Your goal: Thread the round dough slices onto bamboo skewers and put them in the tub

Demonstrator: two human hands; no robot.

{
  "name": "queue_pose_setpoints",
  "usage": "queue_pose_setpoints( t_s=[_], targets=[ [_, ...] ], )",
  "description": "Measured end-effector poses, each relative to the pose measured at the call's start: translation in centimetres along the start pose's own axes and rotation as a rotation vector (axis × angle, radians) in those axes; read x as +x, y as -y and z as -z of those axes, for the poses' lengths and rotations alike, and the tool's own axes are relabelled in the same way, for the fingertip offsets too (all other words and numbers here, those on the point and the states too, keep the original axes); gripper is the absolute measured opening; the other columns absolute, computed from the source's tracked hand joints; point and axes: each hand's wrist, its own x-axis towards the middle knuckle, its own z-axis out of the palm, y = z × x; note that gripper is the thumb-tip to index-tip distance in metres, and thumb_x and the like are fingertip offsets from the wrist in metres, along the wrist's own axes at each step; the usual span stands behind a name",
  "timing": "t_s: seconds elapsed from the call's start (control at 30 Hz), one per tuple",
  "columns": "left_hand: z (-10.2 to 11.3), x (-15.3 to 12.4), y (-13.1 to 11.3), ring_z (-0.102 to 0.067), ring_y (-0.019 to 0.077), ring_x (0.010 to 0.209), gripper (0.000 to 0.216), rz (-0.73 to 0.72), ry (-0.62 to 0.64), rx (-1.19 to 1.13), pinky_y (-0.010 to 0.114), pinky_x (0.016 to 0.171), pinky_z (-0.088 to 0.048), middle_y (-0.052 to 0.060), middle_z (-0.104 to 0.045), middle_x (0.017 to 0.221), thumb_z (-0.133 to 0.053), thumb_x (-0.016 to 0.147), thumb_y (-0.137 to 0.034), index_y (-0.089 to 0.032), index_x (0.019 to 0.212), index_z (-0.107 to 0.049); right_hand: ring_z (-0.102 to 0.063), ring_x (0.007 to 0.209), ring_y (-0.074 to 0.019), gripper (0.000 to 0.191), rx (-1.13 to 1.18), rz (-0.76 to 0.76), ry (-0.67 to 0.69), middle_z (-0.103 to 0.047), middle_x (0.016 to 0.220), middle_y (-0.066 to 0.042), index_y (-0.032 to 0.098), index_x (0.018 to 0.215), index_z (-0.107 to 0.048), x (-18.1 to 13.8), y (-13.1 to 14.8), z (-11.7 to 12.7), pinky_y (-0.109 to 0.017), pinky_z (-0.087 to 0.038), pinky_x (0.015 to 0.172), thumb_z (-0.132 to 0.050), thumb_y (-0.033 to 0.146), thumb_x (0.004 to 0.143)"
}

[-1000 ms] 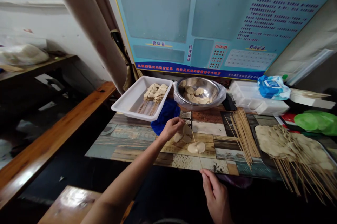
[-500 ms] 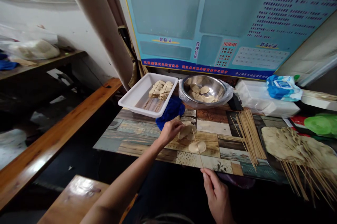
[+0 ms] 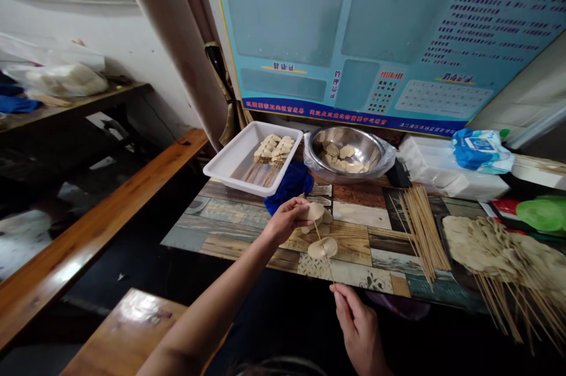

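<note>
Left hand [image 3: 289, 218]: pinched together at thumb and fingertips, gripping the edge of a pale round slice [image 3: 315, 211] at mid-frame.
Right hand [image 3: 357, 320]: closed between thumb and index finger on the lower end of a thin wooden skewer [image 3: 329, 270], low and right of centre.
Skewer: slanting up-left; tip at the held slice's lower edge; cannot tell whether pierced.
Threaded slice [image 3: 322, 248]: partway along the skewer, above the patterned tabletop [image 3: 256, 228].
Loose slices [image 3: 326, 223]: piled just behind the left fingertips.
Blue cloth [image 3: 292, 181]: beyond the left hand, touching the white tray [image 3: 223, 172].
White tray: left of centre, holding loaded skewers [image 3: 274, 149].
Steel bowl [image 3: 374, 155]: centre, ringed with clear plastic, holding more slices [image 3: 342, 155].
Bare skewers [image 3: 424, 234]: bundled right of centre.
Dark tray [image 3: 457, 273]: at right edge, heaped with skewered slices [image 3: 490, 246].
</note>
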Motion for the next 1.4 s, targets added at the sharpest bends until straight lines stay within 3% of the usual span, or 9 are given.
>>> queue_pose_setpoints(
  t_s=[0.4, 0.57, 0.77, 1.17, 1.3, 1.4],
  targets=[
    [-1.6, -1.6, 0.5, -0.062, 0.0129, 0.071, 0.038, -0.093, 0.006, 0.156, 0.028, 0.070, -0.054, 0.001, -0.065, 0.076, -0.075, 0.065, -0.038, -0.013, 0.088, -0.060, -0.073, 0.078, -0.0175, 0.036, -0.045, -0.020, 0.023, -0.076, 0.088, -0.012, 0.014, 0.094, -0.066, 0.3, 0.0, 0.1, -0.018, -0.057, 0.068, -0.036, 0.034, 0.097],
    [-1.3, -1.4, 0.6, -0.065, 0.0145, 0.069, 0.036, 0.036, -0.046, -0.051, 0.027, 0.065, -0.056, 0.003, -0.067, 0.079, -0.080, 0.060, -0.024, -0.012, 0.089, -0.060, -0.074, 0.077, -0.0165, 0.032, -0.057, 0.072, 0.005, -0.076, 0.088, -0.010, 0.015, 0.096, -0.066, 0.3, -0.5, 0.6, -0.016, -0.057, 0.069, -0.039, 0.031, 0.096],
    [-1.7, -2.1, 1.0, -0.067, 0.0183, 0.073, 0.032, 0.195, 0.024, -0.197, 0.030, 0.071, -0.055, 0.008, -0.069, 0.082, -0.079, 0.060, -0.017, -0.009, 0.087, -0.064, -0.074, 0.077, -0.0169, 0.031, -0.096, 0.152, -0.043, -0.076, 0.086, -0.009, 0.015, 0.096, -0.067, 0.3, -1.1, 0.3, -0.017, -0.057, 0.070, -0.039, 0.029, 0.096],
    [-2.5, -3.0, 2.8, -0.055, 0.0084, 0.064, 0.035, -0.188, -0.128, 0.030, 0.021, 0.065, -0.042, -0.001, -0.064, 0.072, -0.079, 0.061, -0.029, -0.014, 0.089, -0.066, -0.074, 0.077, -0.0166, 0.033, -0.115, 0.053, -0.025, -0.076, 0.087, -0.010, 0.014, 0.095, -0.066, 0.3, -0.1, 0.3, -0.017, -0.057, 0.068, -0.037, 0.031, 0.096],
    [-2.6, -3.5, 3.8, -0.046, 0.0053, 0.051, 0.045, -0.135, -0.112, 0.031, 0.017, 0.054, -0.035, -0.008, -0.052, 0.054, -0.078, 0.062, -0.030, -0.016, 0.101, -0.061, -0.074, 0.075, -0.0174, 0.036, -0.127, 0.037, -0.041, -0.076, 0.084, -0.010, 0.014, 0.093, -0.066, 0.6, 0.2, 0.0, -0.018, -0.057, 0.066, -0.035, 0.031, 0.097],
    [-2.5, -3.7, 4.6, -0.045, 0.0047, 0.050, 0.045, -0.045, -0.108, -0.014, 0.017, 0.051, -0.033, -0.006, -0.054, 0.057, -0.080, 0.058, -0.033, -0.014, 0.094, -0.061, -0.074, 0.073, -0.0178, 0.037, -0.124, 0.034, -0.049, -0.076, 0.083, -0.011, 0.014, 0.092, -0.066, 0.8, 0.2, -0.3, -0.019, -0.057, 0.064, -0.034, 0.031, 0.097]
  ],
)
